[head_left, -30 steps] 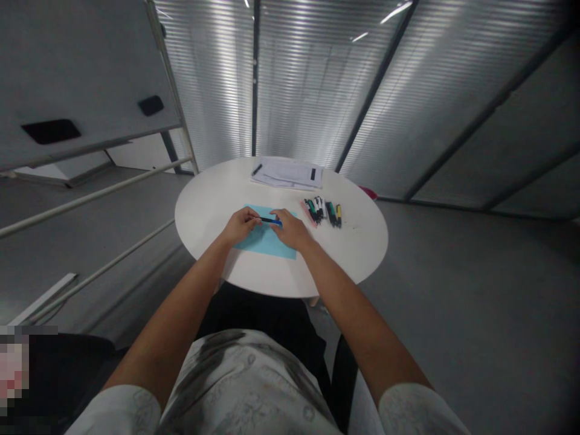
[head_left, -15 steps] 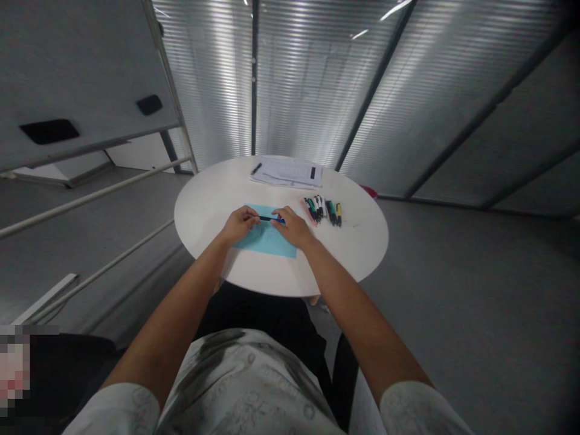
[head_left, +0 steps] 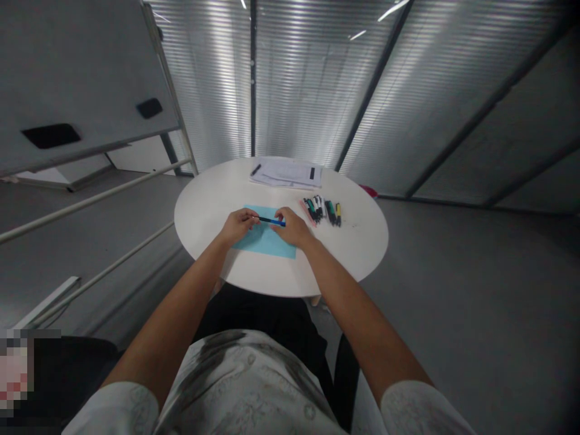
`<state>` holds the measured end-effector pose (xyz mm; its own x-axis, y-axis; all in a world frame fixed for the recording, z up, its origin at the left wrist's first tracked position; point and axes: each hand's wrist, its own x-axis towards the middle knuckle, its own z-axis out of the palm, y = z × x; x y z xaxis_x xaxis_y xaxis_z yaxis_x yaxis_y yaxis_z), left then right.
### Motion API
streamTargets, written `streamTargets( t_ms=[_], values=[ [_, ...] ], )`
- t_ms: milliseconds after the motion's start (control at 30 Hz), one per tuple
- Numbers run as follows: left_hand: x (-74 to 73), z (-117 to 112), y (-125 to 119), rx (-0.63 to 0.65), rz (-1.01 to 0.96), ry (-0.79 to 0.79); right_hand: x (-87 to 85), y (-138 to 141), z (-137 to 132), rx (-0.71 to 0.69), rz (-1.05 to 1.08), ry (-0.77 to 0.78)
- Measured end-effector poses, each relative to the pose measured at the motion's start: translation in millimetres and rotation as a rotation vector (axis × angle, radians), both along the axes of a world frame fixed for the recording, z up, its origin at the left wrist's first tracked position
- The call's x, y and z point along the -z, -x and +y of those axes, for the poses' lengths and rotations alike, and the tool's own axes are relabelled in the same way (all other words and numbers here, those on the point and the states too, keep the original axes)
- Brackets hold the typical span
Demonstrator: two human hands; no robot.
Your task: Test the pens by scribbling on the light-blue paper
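Observation:
A slim pen (head_left: pixel 270 221), dark at one end and blue at the other, is held level above a light blue sheet of paper (head_left: pixel 267 241). My left hand (head_left: pixel 239 226) pinches its dark end between thumb and fingers. Around the blue end, my right hand (head_left: pixel 290 227) has its thumb and curled forefinger apart, and the pen shows whole between them; whether it touches the palm is unclear. The paper lies on a round white table (head_left: pixel 208 190), partly covered by both hands.
Right of my right hand lie several markers (head_left: pixel 315 208) with black, green and white parts, and a yellow-marked one (head_left: pixel 338 212). Papers (head_left: pixel 285 174) with a dark pen (head_left: pixel 256 170) lie at the table's far side. A white-framed board (head_left: pixel 90 72) stands at left.
The fingers of my right hand have parted from the pen, so more of its blue end shows. The pen's right end has tipped slightly lower; my left hand keeps its pinch.

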<state>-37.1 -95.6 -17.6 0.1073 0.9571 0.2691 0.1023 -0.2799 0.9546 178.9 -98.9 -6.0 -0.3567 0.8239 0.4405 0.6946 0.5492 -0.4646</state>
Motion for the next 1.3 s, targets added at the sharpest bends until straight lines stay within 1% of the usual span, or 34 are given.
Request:
streamTargets(
  t_ms=[200,300,400,467,567,667,767,833,967,1167,1233,1300],
  values=[
    [-4.9,-3,0,-0.023,-0.026,-0.014,1.9,-2,6,-0.050,-0.039,0.024],
    [-4.5,-4,-1,-0.004,-0.013,-0.006,1.7,-3,7,-0.036,-0.001,0.047],
    [-3.0,-3,-1,0.000,0.015,0.005,1.8,-4,7,-0.005,0.055,0.037],
    [-2.3,-3,-1,-0.009,0.013,-0.002,1.4,-5,7,-0.021,0.066,0.022],
    [-2.3,-3,-1,-0.015,0.007,-0.011,0.0,-7,8,-0.056,0.062,0.050],
    [-3.4,-4,0,-0.014,0.013,-0.001,-0.6,-8,8,-0.034,0.120,0.089],
    [-4.8,-5,0,-0.018,0.009,-0.013,0.3,-7,8,-0.025,0.202,0.085],
    [-5.6,-6,0,-0.018,0.000,-0.023,1.0,-7,8,-0.029,0.205,0.095],
    [-6.8,-7,0,-0.015,0.005,-0.020,1.9,-8,9,0.006,0.189,0.172],
    [-8.7,-8,0,-0.070,-0.018,-0.027,4.8,-11,13,-0.036,0.251,0.103],
    [-9.4,-8,0,-0.084,-0.032,-0.022,6.0,-10,15,-0.031,0.303,0.135],
    [-9.9,-8,1,-0.086,-0.034,-0.014,7.0,-9,17,-0.021,0.388,0.214]
  ],
)
